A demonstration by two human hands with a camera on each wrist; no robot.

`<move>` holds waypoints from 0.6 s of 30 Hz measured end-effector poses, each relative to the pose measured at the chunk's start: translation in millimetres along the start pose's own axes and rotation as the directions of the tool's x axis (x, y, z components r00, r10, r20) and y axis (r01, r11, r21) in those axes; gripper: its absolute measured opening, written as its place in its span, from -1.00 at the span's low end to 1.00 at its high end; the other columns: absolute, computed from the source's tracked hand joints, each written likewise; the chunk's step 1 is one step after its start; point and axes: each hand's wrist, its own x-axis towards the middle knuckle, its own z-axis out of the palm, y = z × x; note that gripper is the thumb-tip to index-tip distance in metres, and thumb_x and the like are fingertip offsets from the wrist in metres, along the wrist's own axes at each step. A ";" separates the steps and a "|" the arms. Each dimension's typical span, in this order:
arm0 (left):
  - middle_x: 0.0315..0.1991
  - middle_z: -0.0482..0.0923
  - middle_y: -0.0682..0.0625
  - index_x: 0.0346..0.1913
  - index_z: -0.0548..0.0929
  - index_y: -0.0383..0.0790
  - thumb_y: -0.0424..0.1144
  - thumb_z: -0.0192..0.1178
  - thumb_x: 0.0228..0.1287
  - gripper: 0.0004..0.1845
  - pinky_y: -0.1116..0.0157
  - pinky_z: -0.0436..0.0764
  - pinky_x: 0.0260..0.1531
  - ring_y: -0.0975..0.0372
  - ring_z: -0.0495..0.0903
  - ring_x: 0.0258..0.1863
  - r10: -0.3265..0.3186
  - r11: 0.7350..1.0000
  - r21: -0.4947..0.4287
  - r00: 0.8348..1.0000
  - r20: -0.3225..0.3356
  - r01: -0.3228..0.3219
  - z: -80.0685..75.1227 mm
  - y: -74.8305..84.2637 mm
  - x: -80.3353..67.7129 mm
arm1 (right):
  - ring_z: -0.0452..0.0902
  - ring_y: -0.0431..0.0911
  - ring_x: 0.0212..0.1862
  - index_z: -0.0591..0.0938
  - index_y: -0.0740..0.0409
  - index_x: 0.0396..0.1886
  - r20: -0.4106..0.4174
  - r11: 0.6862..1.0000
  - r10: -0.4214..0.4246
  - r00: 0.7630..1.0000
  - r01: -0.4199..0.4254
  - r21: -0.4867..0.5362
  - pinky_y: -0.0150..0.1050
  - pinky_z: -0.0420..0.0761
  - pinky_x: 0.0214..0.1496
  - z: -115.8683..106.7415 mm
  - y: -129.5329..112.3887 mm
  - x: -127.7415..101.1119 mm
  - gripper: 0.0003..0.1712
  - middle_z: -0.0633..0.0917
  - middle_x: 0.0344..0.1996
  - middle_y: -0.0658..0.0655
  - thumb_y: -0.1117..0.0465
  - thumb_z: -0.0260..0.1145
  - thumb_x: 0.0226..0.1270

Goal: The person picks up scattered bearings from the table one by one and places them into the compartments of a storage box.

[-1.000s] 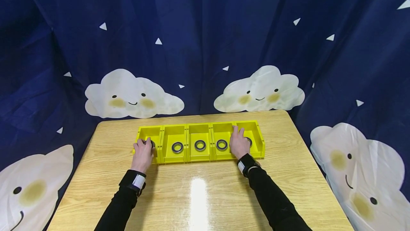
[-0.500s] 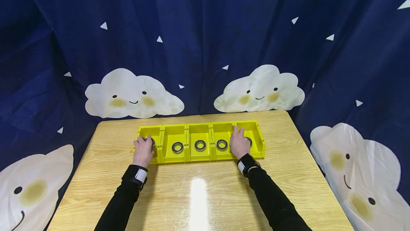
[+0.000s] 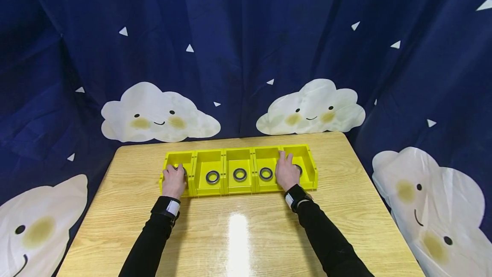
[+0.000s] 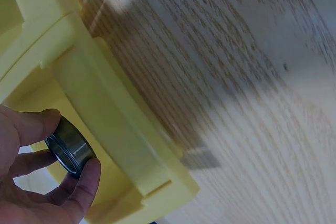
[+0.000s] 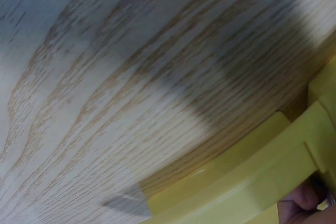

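Observation:
Five yellow bins [image 3: 210, 157] stand in a row at the far middle of the wooden table. The three middle bins each hold a dark metal ring [image 3: 240, 174]. My left hand [image 3: 175, 171] is over the leftmost bin. In the left wrist view my left hand [image 4: 68, 142] pinches a ring [image 4: 74, 151] between thumb and fingers, just above that bin's front wall [image 4: 113, 129]. My right hand [image 3: 286, 161] rests on the rightmost bin with two fingers [image 3: 282, 155] straight along the divider. A ring [image 3: 299, 168] peeks out beside it.
The wooden table [image 3: 238, 234] stretches toward me with a glare patch at its middle. A dark blue curtain with white clouds [image 3: 311, 106] hangs close behind the table's far edge and drapes along both sides.
My left hand has shifted slightly to the right over the leftmost bin, still pinching its ring. The right hand has not moved.

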 end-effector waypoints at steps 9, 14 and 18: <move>-0.07 0.31 -0.52 0.01 0.48 -0.47 -0.49 0.21 0.17 -0.67 -0.19 0.60 -0.32 -0.34 0.34 -0.03 -0.002 1.000 -0.012 1.000 -0.017 0.001 10.7 -1.4 0.2 | 0.24 -0.01 -0.80 0.33 0.16 0.25 -0.023 1.000 -0.005 1.000 0.005 0.008 -0.21 0.26 -0.83 -3.8 -2.2 -2.5 -0.61 0.43 -0.16 0.35 0.23 -0.02 0.48; -0.11 0.31 -0.52 -0.04 0.48 -0.48 -0.51 0.14 0.23 -0.76 -0.20 0.59 -0.33 -0.35 0.34 -0.04 -0.008 1.000 -0.016 1.000 0.001 0.008 13.4 -1.2 -0.2 | 0.24 0.01 -0.79 0.32 0.15 0.25 -0.019 1.000 0.004 1.000 -0.004 0.012 -0.19 0.26 -0.82 -6.9 -4.8 -3.7 -0.61 0.43 -0.16 0.35 0.23 -0.02 0.49; -0.12 0.32 -0.53 -0.08 0.50 -0.48 -0.51 0.13 0.22 -0.79 -0.21 0.59 -0.34 -0.36 0.35 -0.06 -0.002 1.000 -0.019 1.000 -0.005 0.001 15.4 -3.0 -0.9 | 0.24 0.01 -0.80 0.32 0.15 0.25 -0.019 1.000 0.008 1.000 -0.008 0.011 -0.20 0.25 -0.83 -6.1 -4.5 -3.1 -0.61 0.43 -0.16 0.35 0.22 -0.01 0.49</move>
